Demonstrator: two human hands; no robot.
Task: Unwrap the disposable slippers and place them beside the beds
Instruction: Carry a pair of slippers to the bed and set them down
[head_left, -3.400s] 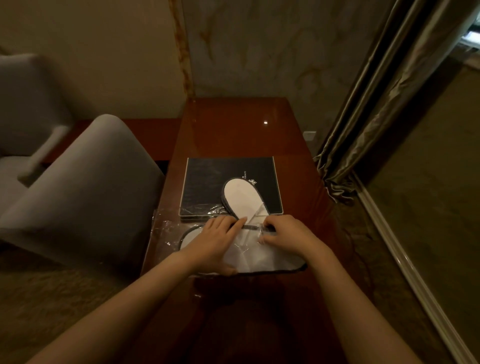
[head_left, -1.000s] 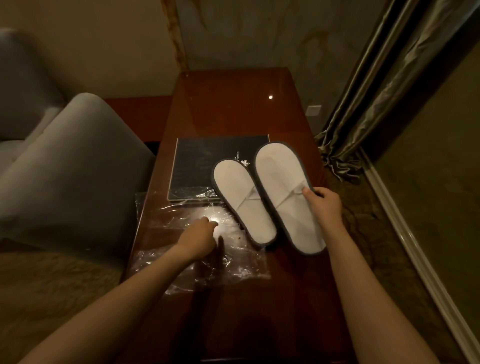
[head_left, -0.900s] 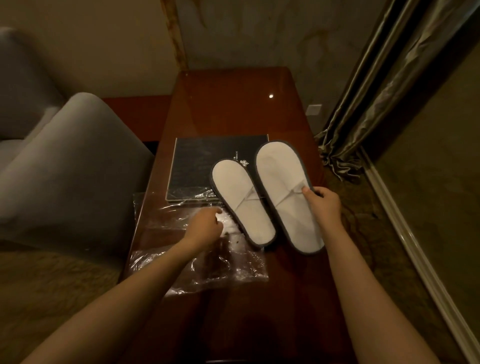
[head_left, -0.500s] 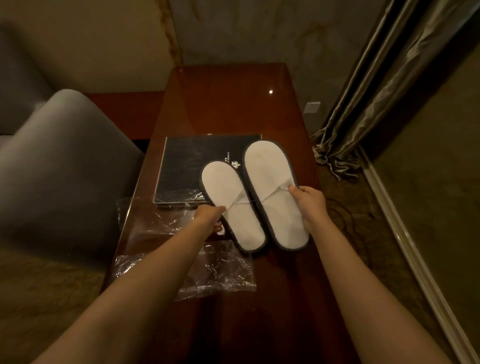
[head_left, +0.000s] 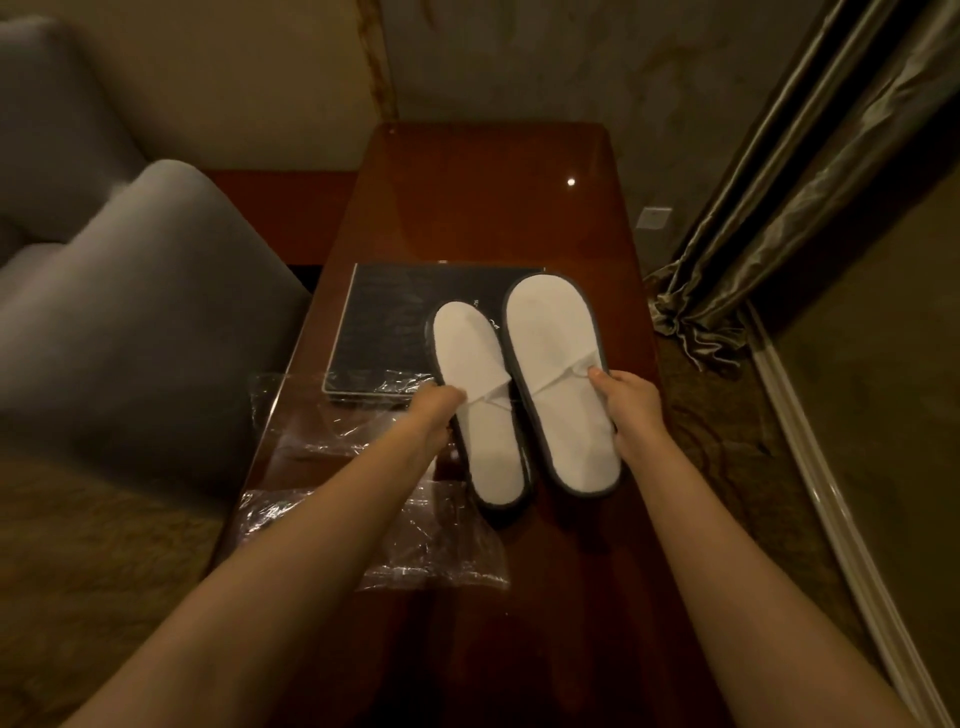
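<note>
Left hand (head_left: 435, 410): fingers curled onto the left edge of the left slipper (head_left: 485, 441), pinching it about mid-length, beside the folded strap.
Right hand (head_left: 631, 405): fingers wrapped round the right edge of the right slipper (head_left: 558, 338), thumb on top by the strap.
Slippers: side by side, just beside each other, white faces up with dark trim, lying near to far over the middle of the worktop (head_left: 483, 197). Their far ends overlap the folder (head_left: 384, 322) (whether they rest on it or hang clear of it I cannot tell).
Wrapper (head_left: 431, 551): clear plastic, crumpled on the worktop, near and left of the slippers, partly under the left forearm.
Folder: dark, flat, just far of the wrapper.
Chair (head_left: 145, 322): grey, left of the worktop.
Curtain (head_left: 779, 182): far right, reaching the floor.
</note>
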